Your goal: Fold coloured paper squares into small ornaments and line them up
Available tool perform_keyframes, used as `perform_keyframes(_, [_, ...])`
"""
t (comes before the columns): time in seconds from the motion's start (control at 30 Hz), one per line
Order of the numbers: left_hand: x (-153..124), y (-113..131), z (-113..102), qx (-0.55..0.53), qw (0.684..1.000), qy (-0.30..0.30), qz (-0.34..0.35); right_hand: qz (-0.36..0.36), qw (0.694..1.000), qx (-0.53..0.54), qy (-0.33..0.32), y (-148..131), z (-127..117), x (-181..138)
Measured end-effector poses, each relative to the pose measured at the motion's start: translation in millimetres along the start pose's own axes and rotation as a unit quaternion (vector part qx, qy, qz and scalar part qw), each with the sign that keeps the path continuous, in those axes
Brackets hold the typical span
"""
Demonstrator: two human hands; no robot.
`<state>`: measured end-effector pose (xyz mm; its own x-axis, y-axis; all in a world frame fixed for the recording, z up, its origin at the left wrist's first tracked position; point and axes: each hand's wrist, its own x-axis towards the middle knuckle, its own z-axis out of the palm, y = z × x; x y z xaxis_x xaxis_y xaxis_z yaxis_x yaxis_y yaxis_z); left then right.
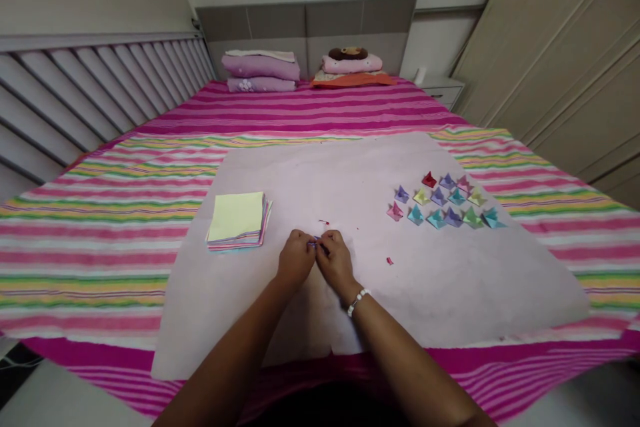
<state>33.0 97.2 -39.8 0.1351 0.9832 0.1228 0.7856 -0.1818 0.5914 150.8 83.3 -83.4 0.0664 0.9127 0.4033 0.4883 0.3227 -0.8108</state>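
Note:
Both hands meet over the middle of a large pale sheet (320,173), fingers pinched together. Between them is a small piece of blue-purple folded paper (315,241), mostly hidden by the fingers. My left hand (296,257) grips its left side, and my right hand (334,260), with a white bead bracelet (358,302) on the wrist, grips its right side. Just beyond the hands lies a thin item with a red end (325,222). A small red scrap (389,261) rests to the right of my right hand.
A stack of coloured square paper (237,215) sits left of the hands. Several folded paper figures (437,197) stand in rows on the right. The sheet lies on a striped bed cover (100,227). Folded bedding (260,68) is piled by the headboard (280,20).

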Motion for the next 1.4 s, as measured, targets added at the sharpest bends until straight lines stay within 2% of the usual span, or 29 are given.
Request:
perform_keyframes(0.27, [-0.3, 5.2, -6.0, 0.059, 0.998, -0.033, 0.002, 0.003, 1.000, 0.006, 0.004, -1.0, 0.1, 0.6])
perform_keyframes(0.57, [2.4, 2.9, -6.3, 0.071, 0.995, -0.061, 0.023, -0.008, 1.000, 0.006, 0.009, 0.4, 0.0, 1.5])
perform_keyframes(1.1, [0.9, 7.5, 4.5, 0.076, 0.997, -0.024, -0.005, -0.018, 1.000, -0.005, 0.002, 2.9, 1.8, 2.1])
perform_keyframes(1.23, [1.9, 5.8, 3.3, 0.070, 0.997, -0.024, 0.006, -0.025, 0.999, -0.013, -0.019, 5.1, -3.1, 6.2])
perform_keyframes(1.4, [2.5, 4.6, -1.1, 0.056, 0.998, -0.028, 0.023, -0.063, 0.992, -0.054, -0.097, 2.2, -26.3, 14.5])
